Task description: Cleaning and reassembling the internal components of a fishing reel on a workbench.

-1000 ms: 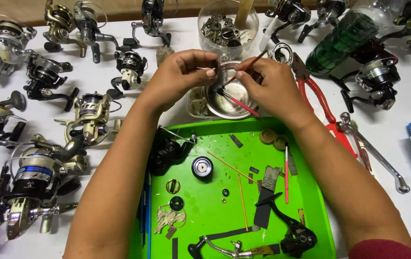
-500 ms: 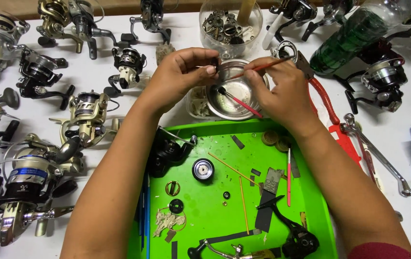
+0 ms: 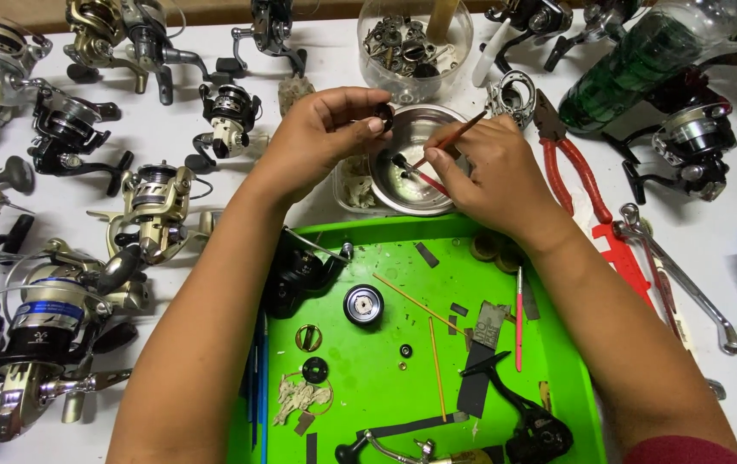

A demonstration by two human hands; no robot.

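1. Green tray (image 3: 557, 404): sits at the near edge of the counter (image 3: 317, 51), between the forearms. It carries loose reel parts so they stay together: a round spool cap (image 3: 363, 303), a black handle arm (image 3: 514, 408), thin orange rods (image 3: 435, 365) and small washers.

2. Steel bowl (image 3: 415, 185): stands just beyond the tray's far edge, under both hands, so anything dropped or brushed off lands in it.

3. Left hand (image 3: 321, 137): fingertips closed on a small dark part (image 3: 385, 114), held above the bowl's left rim. The part is too small to identify further.

4. Right hand (image 3: 493, 167): closed in a pen grip on a thin red-handled brush (image 3: 447, 140), whose tip points down into the bowl. The hands are near each other but not touching.

5. Red-handled pliers (image 3: 579, 167) and a metal wrench (image 3: 686, 283): lie on the counter just right of the right forearm, within easy reach.

6. Fishing reels (image 3: 153, 206): ranged along the left side and the far edge of the counter, apart from the work area.

7. Clear jar (image 3: 415, 43): at the far edge, behind the bowl, filled with metal parts.
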